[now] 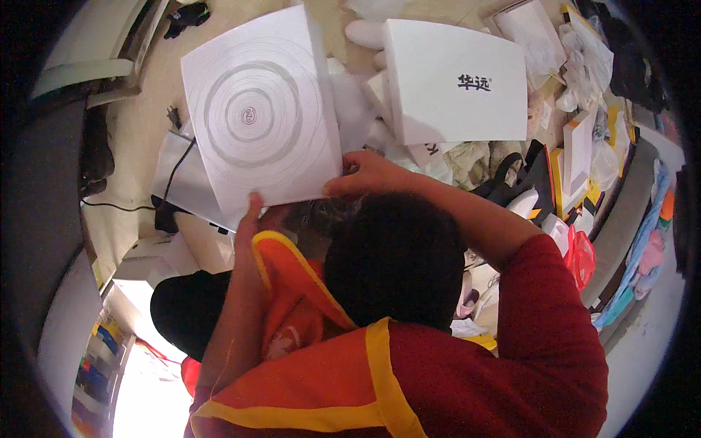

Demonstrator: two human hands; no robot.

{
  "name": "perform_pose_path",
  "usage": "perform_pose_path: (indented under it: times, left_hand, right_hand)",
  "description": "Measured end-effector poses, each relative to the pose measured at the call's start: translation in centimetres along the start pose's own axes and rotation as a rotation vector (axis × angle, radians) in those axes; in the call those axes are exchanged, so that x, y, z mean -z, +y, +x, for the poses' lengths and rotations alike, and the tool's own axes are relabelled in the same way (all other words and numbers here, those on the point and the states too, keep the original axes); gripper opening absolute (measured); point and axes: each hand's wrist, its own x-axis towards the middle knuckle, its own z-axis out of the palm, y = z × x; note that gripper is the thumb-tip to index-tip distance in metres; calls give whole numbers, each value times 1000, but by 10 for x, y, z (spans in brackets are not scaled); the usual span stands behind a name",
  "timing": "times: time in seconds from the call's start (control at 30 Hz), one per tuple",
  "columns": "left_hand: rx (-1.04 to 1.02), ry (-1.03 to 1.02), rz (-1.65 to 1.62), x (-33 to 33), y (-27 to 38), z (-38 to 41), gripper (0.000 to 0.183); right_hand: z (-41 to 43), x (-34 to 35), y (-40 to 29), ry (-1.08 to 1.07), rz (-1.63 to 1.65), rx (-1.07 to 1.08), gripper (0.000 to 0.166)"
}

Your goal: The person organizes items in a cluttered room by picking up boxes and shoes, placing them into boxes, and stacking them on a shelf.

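Observation:
A large white box [257,115] printed with grey concentric rings and a small red mark at their centre is held tilted before me. My left hand [253,216] grips its near edge, thumb on the printed face and fingers underneath. At the near right corner, my right hand [372,174] holds the box with bent fingers. To the right lies a second white box [460,82] bearing dark writing. A silver flat panel or case [183,175] is partly covered by the printed box. The dark-haired head [397,263] and red-and-orange garment [438,378] hide much of the near area.
A black cable [178,169] with a plug [173,116] lies at left. Plastic bags [580,71], open cartons [575,156], a black bag [515,175] and a red bag [579,254] crowd the right. A grey padded edge [630,219] bounds that side.

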Motion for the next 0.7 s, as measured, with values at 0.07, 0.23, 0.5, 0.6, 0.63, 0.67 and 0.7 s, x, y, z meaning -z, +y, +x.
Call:
perform_pose_path:
  times: [0.07, 0.23, 0.5, 0.6, 0.63, 0.67, 0.7]
  left_hand:
    - [43, -268, 25, 1, -14, 4, 61]
    - [20, -205, 14, 25, -17, 24, 59]
    - [30, -151, 31, 38, -22, 36, 58]
    - [-58, -111, 112, 46, -30, 48, 58]
    - [-61, -68, 154, 43, -31, 48, 59]
    - [-65, -25, 196, 40, -31, 48, 60]
    - [-27, -28, 188, 45, -34, 52, 60]
  right_hand:
    - [-2, -1, -2, -31, 49, -31, 56]
    - [-1, -1, 6, -29, 27, -63, 63]
    - [-3, -5, 3, -78, -75, -126, 62]
    - [3, -8, 22, -82, -115, -49, 53]
    - [5, -8, 29, -75, -127, -7, 49]
    - [7, -6, 33, -64, -182, -53, 47]
    - [5, -6, 28, -61, -235, -104, 46]
